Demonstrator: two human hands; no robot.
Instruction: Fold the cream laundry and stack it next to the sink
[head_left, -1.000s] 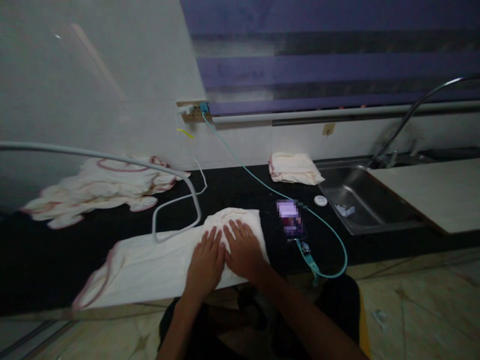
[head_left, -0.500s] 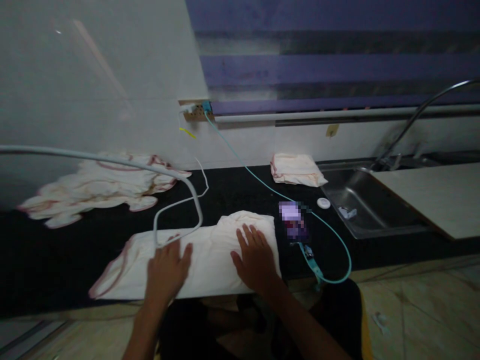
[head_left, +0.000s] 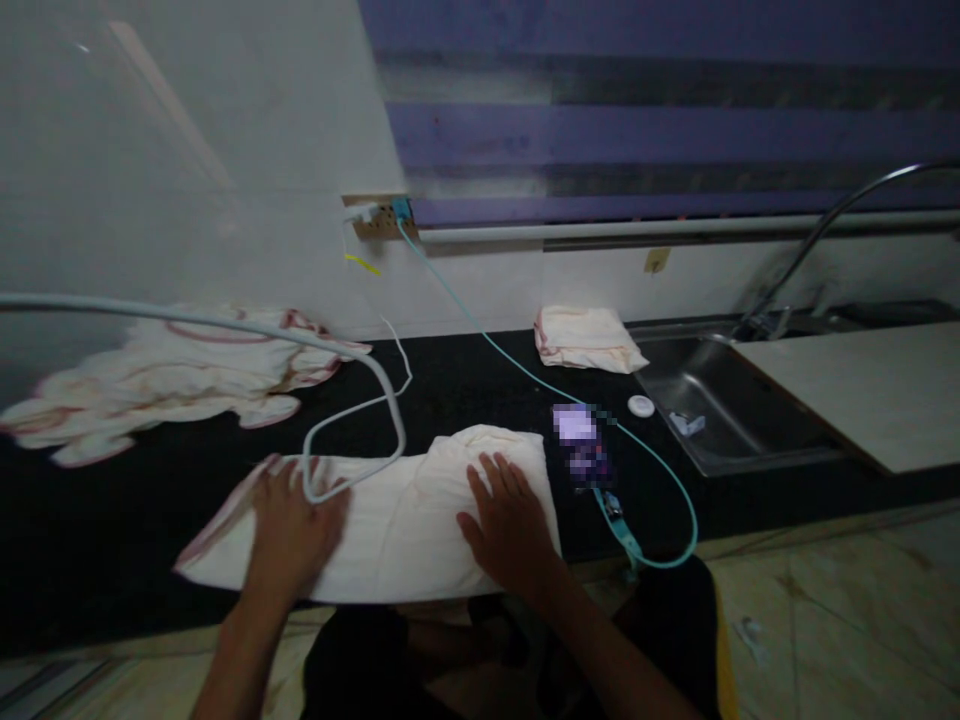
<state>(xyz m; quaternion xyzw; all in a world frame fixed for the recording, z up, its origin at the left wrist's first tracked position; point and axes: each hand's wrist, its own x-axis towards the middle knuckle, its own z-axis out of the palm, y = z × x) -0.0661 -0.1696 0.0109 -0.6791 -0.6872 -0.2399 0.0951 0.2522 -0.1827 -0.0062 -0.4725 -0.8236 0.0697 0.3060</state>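
A white cloth with pinkish-red edging (head_left: pixel 405 530) lies folded in a long shape on the black counter in front of me. My left hand (head_left: pixel 292 525) is spread on its left part, close to the edged end; the hand is slightly blurred. On the thicker right part rests my right hand (head_left: pixel 510 520), palm down with fingers apart. A white cable (head_left: pixel 397 420) loops in front of the cloth and across the fingers of my left hand in the view. Neither hand grips anything.
A heap of similar cloths (head_left: pixel 172 380) lies at the back left. One folded cloth (head_left: pixel 585 338) sits by the wall, beside a metal sink (head_left: pixel 742 410) partly covered by a pale board (head_left: pixel 862 390). Right of my hands are a blurred-out phone-like object (head_left: pixel 581 445), a teal cord (head_left: pixel 694 510) and a white disc (head_left: pixel 641 406).
My left hand has slid left along the cloth toward its edged end. My right hand stays on the right part. The view has shifted slightly.
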